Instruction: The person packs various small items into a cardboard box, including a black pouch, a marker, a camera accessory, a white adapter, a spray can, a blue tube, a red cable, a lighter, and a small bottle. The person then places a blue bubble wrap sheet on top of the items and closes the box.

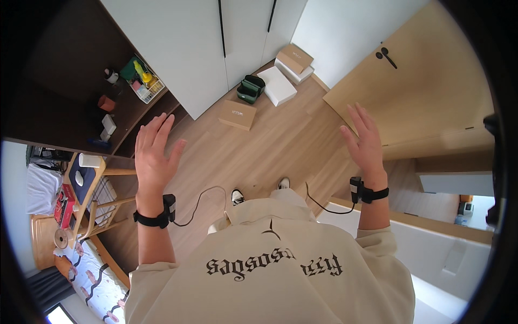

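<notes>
My left hand [153, 154] is raised with nothing in it, its thumb spread from the fingers. Past its fingertips are the dark wooden shelves [158, 106]. On the other side my right hand [365, 146] is held up too, bare and with the thumb apart, in front of the light wooden door [412, 93]. Each wrist wears a black strap with a small device and a cable: the left device [169, 208] and the right device [355, 188]. Between the hands, farther off on the floor, lie a brown cardboard box [238, 115] and an open dark green case [251, 89].
White boxes [277, 86] and another cardboard box [294, 58] sit by the white wardrobe [182, 44]. A white basket [151, 92] of bottles stands on the shelf. At left are a wooden desk [98, 172], a chair [94, 214] and a bed [97, 283].
</notes>
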Demonstrator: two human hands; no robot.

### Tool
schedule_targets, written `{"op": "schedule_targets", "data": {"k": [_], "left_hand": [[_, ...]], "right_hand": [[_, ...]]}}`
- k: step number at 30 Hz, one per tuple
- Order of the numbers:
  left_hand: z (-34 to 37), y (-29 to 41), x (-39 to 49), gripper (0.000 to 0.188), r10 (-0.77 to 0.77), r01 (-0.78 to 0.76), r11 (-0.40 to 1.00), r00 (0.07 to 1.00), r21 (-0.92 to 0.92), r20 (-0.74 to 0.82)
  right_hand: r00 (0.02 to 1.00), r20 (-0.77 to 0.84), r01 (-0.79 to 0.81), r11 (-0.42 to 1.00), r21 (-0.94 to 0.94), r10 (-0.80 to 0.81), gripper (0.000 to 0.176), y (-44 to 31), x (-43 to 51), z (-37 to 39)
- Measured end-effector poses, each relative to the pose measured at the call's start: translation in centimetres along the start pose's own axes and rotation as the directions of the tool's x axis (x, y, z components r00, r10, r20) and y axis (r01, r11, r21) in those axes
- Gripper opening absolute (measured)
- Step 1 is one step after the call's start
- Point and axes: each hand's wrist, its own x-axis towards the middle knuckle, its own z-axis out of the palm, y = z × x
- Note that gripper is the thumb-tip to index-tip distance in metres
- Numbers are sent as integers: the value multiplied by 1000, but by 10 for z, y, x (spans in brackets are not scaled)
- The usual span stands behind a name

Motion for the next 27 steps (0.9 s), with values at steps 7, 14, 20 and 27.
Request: {"op": "schedule_targets", "data": {"k": [7,14,20,27], "left_hand": [[51,8,57,73,-57,45,990,994,132,93],[111,49,128,77,-217,176,947,967,270,131],[154,58,201,73,-247,198,928,961,315,124],[181,34,245,68,-290,251,912,954,324,79]], "right_hand": [[998,-7,58,991,118,-58,57,51,82,63],[991,-6,129,971,201,-131,64,141,168,120],[991,24,127,974,189,-134,66,192,244,165],[990,76,101,975,198,-118,67,214,300,211]]}}
